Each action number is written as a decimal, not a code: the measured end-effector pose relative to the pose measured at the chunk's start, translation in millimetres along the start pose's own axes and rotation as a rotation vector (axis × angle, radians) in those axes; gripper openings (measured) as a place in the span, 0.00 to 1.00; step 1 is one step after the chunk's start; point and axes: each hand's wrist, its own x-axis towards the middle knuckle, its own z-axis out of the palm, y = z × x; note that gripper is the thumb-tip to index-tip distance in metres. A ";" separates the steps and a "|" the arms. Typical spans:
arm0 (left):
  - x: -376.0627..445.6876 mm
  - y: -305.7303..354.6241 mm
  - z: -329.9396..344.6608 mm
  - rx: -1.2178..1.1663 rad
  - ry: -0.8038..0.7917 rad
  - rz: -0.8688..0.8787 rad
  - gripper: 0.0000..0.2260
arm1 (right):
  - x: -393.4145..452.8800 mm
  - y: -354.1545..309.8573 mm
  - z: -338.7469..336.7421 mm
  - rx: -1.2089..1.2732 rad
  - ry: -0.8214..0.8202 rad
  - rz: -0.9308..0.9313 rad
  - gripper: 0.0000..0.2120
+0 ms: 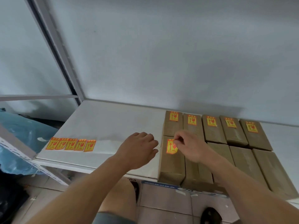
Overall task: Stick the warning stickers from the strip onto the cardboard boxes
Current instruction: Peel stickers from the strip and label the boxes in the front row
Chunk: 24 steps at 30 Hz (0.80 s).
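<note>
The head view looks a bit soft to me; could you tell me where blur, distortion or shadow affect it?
Head view: soft throughout, so the print on the stickers of the strip is unreadable; wide-angle bending slants the shelf post; even, dim light, soft shadow on the wall above the boxes; the sticker under the right hand glows slightly, no hard glare.

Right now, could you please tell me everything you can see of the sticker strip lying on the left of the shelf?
The sticker strip lies flat on the white shelf, well left of the cardboard boxes and near the shelf's left front corner. It carries five orange-yellow warning stickers with red symbols, side by side in a row. They look like glossy paper. A bit of pale backing curls up at its left end, and bare backing appears to run on to the right. Neither hand touches it; the left hand hovers to its right.
</note>
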 end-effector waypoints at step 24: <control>16.5 41.5 29.0 -0.108 -0.175 0.004 0.26 | 19.2 20.7 0.3 0.060 -0.071 0.058 0.07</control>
